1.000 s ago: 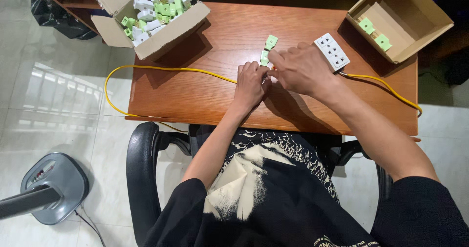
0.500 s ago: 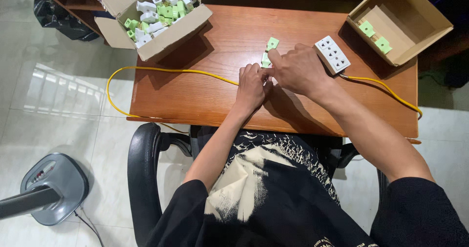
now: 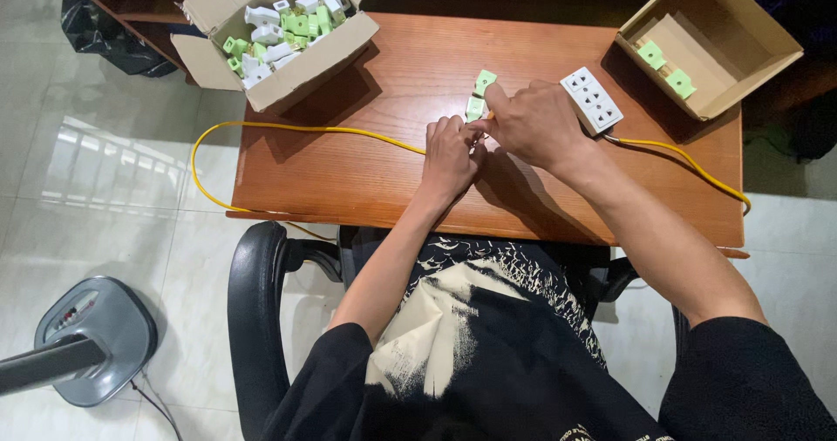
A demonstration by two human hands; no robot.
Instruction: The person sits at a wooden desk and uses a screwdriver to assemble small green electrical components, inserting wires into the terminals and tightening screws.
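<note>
My left hand (image 3: 450, 155) and my right hand (image 3: 528, 125) meet at the middle of the wooden table (image 3: 366, 171), fingers closed around something small where the yellow cable (image 3: 305, 129) ends; what they pinch is mostly hidden. Two small green plug parts (image 3: 479, 94) lie just beyond my fingertips. A white socket block (image 3: 591, 100) sits right of my right hand, with the yellow cable running on from it to the table's right edge.
An open cardboard box (image 3: 301, 66) of several green and white plug parts stands at the back left. Another cardboard box (image 3: 737, 62) at the back right holds two green parts (image 3: 665, 68). A black chair arm (image 3: 253, 310) and a grey fan base (image 3: 87, 336) are on the tiled floor.
Both hands have stayed together at the cable's end with only slight finger shifts. The green parts, socket block and boxes have not moved.
</note>
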